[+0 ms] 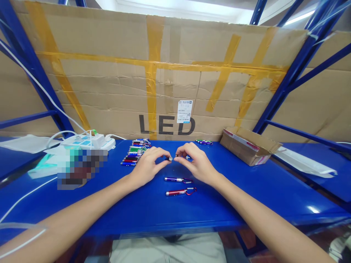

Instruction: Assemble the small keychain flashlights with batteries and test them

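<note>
Over the middle of the blue table, my left hand (149,164) pinches a small dark flashlight tube (170,159), its round silver end facing right. Just across a narrow gap, my right hand (196,160) is closed on a small flashlight end piece (177,156), mostly hidden by the fingers. A bit of silvery clip (188,157) shows beneath that palm. Below the hands lie a blue keychain flashlight (174,179) and a red keychain flashlight (177,192), both with carabiners pointing right. Beside my left hand is a row of several coloured flashlights (134,153).
More flashlights (204,142) lie at the back, near an open cardboard box (249,146) on the right. A white power strip (85,140) with cables stands at left, beside a blurred-out item (82,170). A large cardboard sheet (117,91) walls off the table's back (208,212).
</note>
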`<state>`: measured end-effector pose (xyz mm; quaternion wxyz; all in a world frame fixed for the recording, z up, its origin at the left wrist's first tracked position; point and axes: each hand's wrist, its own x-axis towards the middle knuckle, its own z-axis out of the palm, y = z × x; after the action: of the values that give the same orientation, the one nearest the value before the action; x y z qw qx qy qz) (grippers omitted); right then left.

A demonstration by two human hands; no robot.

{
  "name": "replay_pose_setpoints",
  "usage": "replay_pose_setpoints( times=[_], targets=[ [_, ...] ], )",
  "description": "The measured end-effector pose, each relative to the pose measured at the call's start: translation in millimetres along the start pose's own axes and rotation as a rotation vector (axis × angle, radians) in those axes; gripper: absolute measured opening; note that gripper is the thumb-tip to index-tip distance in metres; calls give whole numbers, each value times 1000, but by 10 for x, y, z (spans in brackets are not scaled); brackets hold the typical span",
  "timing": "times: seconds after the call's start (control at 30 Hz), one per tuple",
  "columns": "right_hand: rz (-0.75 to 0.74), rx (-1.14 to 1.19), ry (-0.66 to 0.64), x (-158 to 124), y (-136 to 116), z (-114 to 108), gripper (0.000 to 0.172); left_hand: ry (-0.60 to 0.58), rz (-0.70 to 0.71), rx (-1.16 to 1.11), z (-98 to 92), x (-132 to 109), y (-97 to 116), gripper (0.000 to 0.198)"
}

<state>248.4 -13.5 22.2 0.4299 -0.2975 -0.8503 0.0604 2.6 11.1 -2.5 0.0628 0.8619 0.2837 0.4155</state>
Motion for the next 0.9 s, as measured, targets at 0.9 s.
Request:
replay_pose_setpoints(
  times=[0.9],
  targets=[
    [-87,-102,-33,25,144,-70,30,22,89,54,-2,0,25,12]
  ],
)
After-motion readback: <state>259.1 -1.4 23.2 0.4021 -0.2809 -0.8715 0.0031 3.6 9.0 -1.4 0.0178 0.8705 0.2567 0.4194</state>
